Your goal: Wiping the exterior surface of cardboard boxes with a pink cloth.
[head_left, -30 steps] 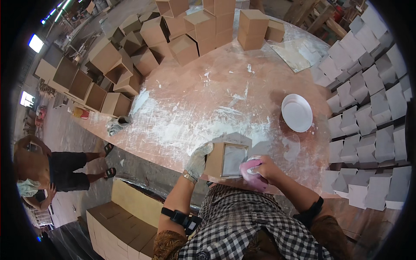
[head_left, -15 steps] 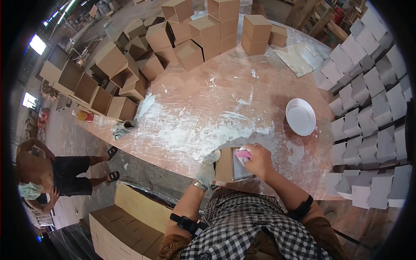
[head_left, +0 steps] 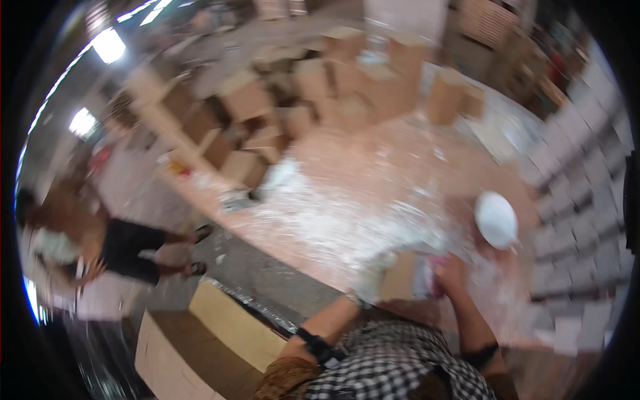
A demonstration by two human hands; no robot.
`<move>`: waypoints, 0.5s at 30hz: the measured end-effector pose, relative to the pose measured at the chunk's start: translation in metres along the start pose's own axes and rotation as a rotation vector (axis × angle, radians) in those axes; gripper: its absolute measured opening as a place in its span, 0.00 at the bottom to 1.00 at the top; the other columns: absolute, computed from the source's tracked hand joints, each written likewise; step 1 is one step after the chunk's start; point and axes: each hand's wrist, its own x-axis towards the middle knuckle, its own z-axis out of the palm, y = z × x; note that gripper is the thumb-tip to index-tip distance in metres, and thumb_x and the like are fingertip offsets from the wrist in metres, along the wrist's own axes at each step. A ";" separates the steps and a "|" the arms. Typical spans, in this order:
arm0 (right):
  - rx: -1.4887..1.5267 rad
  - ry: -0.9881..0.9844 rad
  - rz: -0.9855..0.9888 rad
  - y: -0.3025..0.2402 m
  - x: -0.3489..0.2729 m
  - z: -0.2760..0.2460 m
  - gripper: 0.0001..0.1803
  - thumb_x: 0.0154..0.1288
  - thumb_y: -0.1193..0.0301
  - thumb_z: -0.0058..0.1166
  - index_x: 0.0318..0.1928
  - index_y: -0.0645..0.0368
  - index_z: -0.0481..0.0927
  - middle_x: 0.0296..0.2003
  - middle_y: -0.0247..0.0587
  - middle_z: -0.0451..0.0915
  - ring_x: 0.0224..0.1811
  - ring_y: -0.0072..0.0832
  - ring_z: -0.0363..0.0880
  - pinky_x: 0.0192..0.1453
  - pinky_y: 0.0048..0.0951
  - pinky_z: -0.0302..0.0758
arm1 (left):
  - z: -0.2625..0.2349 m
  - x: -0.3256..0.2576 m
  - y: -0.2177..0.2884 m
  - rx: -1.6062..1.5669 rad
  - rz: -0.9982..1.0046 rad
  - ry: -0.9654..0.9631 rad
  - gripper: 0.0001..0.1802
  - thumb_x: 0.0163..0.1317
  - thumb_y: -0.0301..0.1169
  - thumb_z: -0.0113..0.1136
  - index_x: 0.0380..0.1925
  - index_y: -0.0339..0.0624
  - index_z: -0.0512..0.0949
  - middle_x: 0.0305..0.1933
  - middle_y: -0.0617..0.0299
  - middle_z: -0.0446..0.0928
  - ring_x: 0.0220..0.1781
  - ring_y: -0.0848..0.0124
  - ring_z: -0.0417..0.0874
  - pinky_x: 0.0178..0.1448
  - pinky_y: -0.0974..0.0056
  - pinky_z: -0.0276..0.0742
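Observation:
A small brown cardboard box (head_left: 398,276) sits at the near edge of the table, in front of my body. My left hand (head_left: 368,280), in a pale glove, holds the box by its left side. My right hand (head_left: 452,275) is bare and closed around a pink sponge (head_left: 433,276) at the box's right part, where a whitish face shows. Blur hides the exact finger positions and whether the sponge touches that face. To the right of my right hand stands a round white dish (head_left: 496,221).
White smears cover the wooden table (head_left: 360,160). Brown boxes (head_left: 247,93) crowd its far and left sides. Stacked pale grey boxes (head_left: 577,200) wall the right. A large open carton (head_left: 200,340) stands at lower left. Another person (head_left: 127,247) stands at the left.
The whole view has swung and blurred, so the table and boxes sit further right and lower in the picture. Both hands keep hold of the box and the sponge.

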 end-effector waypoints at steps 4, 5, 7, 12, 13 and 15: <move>0.313 -0.017 0.227 0.031 -0.010 0.003 0.12 0.43 0.72 0.53 0.29 0.65 0.82 0.21 0.47 0.80 0.21 0.31 0.78 0.25 0.35 0.72 | 0.013 -0.002 0.002 -0.269 -0.113 -0.187 0.20 0.62 0.38 0.56 0.51 0.40 0.71 0.47 0.58 0.76 0.47 0.69 0.77 0.51 0.63 0.76; 0.495 0.007 0.237 0.043 -0.012 0.011 0.11 0.46 0.76 0.50 0.29 0.62 0.84 0.15 0.34 0.75 0.14 0.23 0.70 0.17 0.24 0.66 | 0.019 -0.004 0.002 -0.321 -0.108 -0.139 0.18 0.61 0.37 0.57 0.48 0.40 0.73 0.44 0.61 0.78 0.45 0.71 0.78 0.50 0.64 0.76; 0.677 -0.035 0.295 0.063 0.002 0.019 0.11 0.43 0.77 0.49 0.29 0.62 0.82 0.15 0.33 0.73 0.13 0.23 0.68 0.17 0.24 0.66 | -0.009 0.025 -0.028 -0.039 0.047 -0.016 0.17 0.60 0.40 0.59 0.44 0.42 0.77 0.42 0.65 0.78 0.42 0.76 0.77 0.47 0.70 0.74; 1.002 -0.048 0.486 0.044 0.025 0.018 0.09 0.42 0.79 0.50 0.29 0.64 0.78 0.20 0.34 0.75 0.18 0.22 0.72 0.21 0.23 0.69 | -0.009 0.022 -0.025 0.078 -0.070 0.051 0.18 0.60 0.40 0.60 0.46 0.42 0.76 0.43 0.63 0.79 0.42 0.74 0.79 0.45 0.68 0.76; 1.035 -0.088 0.461 0.048 0.028 0.019 0.04 0.45 0.79 0.51 0.26 0.63 0.77 0.18 0.34 0.73 0.16 0.23 0.70 0.18 0.24 0.66 | -0.015 0.029 -0.034 0.143 0.005 0.046 0.19 0.60 0.41 0.60 0.46 0.42 0.76 0.44 0.63 0.78 0.44 0.73 0.78 0.46 0.68 0.74; 1.102 -0.145 0.429 0.059 0.034 0.023 0.06 0.50 0.78 0.54 0.19 0.63 0.75 0.15 0.34 0.70 0.10 0.24 0.66 0.12 0.26 0.60 | -0.013 0.029 -0.025 0.215 0.084 0.036 0.20 0.60 0.42 0.59 0.47 0.42 0.76 0.44 0.62 0.78 0.45 0.73 0.77 0.48 0.68 0.73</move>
